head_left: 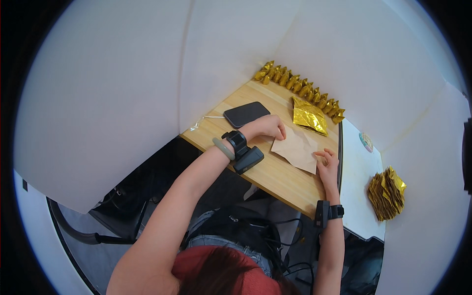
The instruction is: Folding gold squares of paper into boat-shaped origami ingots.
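Observation:
A sheet of tan paper (296, 151) lies on the wooden table between my two hands. My left hand (270, 127) is closed at its upper left edge, thumb and fingers pinched together on the paper. At the right edge, my right hand (328, 164) has its thumb and bent fingers pinched on the sheet. Just beyond the paper rests a flat piece of shiny gold foil paper (309, 118), creased across its surface. Close to my left wrist is a dark smartphone (247, 114) with a white cable. Each wrist wears a black strapped device.
Folded gold paper pieces (300, 86) stand in a row along the back of the wooden table (275, 173). On a white surface (355, 189) to the right sits a fanned stack of gold paper (385, 196), near a small round colourful item (366, 142). Pale panels enclose the workspace.

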`<action>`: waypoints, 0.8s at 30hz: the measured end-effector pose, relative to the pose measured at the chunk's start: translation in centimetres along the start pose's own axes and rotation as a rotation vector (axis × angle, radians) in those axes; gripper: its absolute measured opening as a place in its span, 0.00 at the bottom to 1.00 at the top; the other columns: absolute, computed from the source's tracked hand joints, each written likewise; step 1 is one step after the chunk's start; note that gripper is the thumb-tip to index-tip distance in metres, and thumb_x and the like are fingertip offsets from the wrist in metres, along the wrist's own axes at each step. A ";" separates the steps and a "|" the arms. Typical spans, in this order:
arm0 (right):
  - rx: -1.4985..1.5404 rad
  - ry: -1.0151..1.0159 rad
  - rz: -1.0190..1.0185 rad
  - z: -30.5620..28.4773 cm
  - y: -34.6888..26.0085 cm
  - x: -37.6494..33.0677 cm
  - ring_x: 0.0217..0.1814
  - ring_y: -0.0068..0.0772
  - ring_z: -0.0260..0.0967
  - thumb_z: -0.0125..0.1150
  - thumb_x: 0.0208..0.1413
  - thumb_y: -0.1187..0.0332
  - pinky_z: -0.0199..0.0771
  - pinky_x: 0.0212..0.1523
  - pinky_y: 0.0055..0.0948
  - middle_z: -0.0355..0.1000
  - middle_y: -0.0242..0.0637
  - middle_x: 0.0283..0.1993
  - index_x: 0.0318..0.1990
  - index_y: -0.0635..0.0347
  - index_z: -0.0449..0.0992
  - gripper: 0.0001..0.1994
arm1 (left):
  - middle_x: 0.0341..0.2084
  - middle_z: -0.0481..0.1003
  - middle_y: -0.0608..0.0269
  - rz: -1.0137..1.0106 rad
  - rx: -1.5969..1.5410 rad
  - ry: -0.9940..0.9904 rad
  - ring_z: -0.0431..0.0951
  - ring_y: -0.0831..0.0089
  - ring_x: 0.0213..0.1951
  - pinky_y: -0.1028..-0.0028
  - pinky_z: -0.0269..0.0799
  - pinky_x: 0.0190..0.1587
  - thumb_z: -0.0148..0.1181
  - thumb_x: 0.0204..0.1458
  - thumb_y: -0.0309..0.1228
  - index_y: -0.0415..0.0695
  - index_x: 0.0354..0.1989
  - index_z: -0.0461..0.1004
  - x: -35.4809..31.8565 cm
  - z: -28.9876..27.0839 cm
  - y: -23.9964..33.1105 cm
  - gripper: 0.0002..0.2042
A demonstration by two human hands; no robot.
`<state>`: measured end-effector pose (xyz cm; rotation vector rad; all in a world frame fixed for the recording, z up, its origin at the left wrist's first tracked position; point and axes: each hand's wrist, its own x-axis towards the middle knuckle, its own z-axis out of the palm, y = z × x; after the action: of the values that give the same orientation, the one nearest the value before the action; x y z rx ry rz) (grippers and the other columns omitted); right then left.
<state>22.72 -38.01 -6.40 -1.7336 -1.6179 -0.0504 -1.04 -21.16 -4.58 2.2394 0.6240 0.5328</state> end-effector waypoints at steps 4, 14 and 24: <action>0.061 -0.050 -0.044 -0.1 -1.0 0.0 0.60 0.47 0.53 0.60 0.41 0.78 0.51 0.61 0.41 0.61 0.43 0.57 0.38 0.50 0.78 0.14 | 0.24 0.78 0.61 -0.038 0.020 -0.013 0.76 0.72 0.29 0.75 0.70 0.35 0.63 0.38 0.31 0.46 0.32 0.81 -0.3 -0.3 0.2 0.10; -0.036 -0.001 -0.028 -0.2 -0.3 0.5 0.42 0.38 0.62 0.64 0.49 0.62 0.61 0.44 0.33 0.69 0.43 0.36 0.28 0.62 0.75 0.12 | 0.25 0.77 0.58 -0.016 0.035 -0.046 0.75 0.73 0.29 0.74 0.70 0.33 0.54 0.41 0.22 0.43 0.37 0.79 0.7 0.1 -1.1 0.13; -0.045 0.077 0.066 0.2 -0.9 0.1 0.20 0.34 0.61 0.63 0.50 0.62 0.62 0.24 0.30 0.65 0.40 0.19 0.26 0.66 0.70 0.15 | 0.32 0.77 0.66 0.120 -0.219 0.390 0.75 0.78 0.35 0.76 0.70 0.41 0.55 0.50 0.28 0.40 0.39 0.75 0.8 0.0 1.5 0.10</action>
<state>21.86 -37.86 -6.09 -1.7965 -1.5132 -0.1207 0.02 -21.68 -3.31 1.9873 0.5921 1.0629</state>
